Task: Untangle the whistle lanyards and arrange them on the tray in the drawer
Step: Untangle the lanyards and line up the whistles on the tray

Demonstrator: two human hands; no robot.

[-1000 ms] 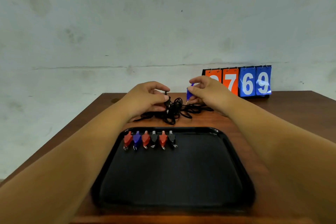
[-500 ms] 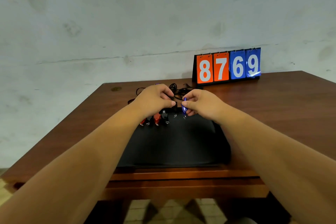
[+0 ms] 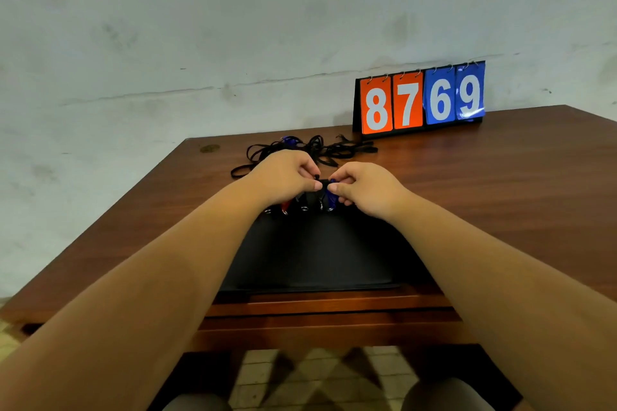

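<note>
At the tray's [image 3: 317,253] far edge, the left hand [image 3: 283,178] pinches a black whistle [image 3: 321,183] in its fingers [image 3: 309,173], the right hand [image 3: 365,193] a blue whistle [image 3: 331,198], with the lanyard tangle [image 3: 300,150] at twelve o'clock.

A black tray [image 3: 317,253] lies flat on the table [image 3: 467,193]. A row of whistles, partly hidden, runs along its far edge: a red whistle [image 3: 284,205], a black whistle [image 3: 322,187] and a blue whistle [image 3: 331,197]. Behind the tray, black lanyards [image 3: 310,148] lie in a loose tangle.
</note>
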